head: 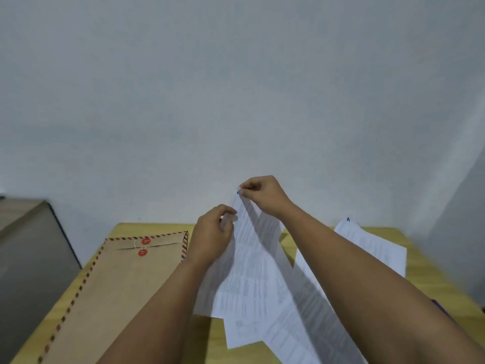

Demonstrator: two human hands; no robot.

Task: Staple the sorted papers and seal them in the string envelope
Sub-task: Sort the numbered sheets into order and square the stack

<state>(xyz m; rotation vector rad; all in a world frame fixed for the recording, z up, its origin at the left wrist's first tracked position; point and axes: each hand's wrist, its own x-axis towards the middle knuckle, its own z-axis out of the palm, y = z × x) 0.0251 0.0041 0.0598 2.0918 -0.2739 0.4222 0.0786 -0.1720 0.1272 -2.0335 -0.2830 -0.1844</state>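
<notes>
Both bare forearms reach from 6 o'clock; left hand [214, 236] and right hand [263, 197] pinch printed papers [252, 271] lifted above yellow table [420, 258]. Print blurred, unreadable. Brown string envelope [118, 279] flat at 9 o'clock, flap down.

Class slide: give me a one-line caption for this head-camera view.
Both hands, left hand and right hand, lift printed papers by their top edge beside a closed string envelope.

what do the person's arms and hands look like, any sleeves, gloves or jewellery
Both forearms are bare as far as the frame shows, with no sleeve in view. The left hand and right hand wear no gloves. No watch, bracelet or ring is visible, though the fingers are too small and blurred to be sure about rings.
</notes>
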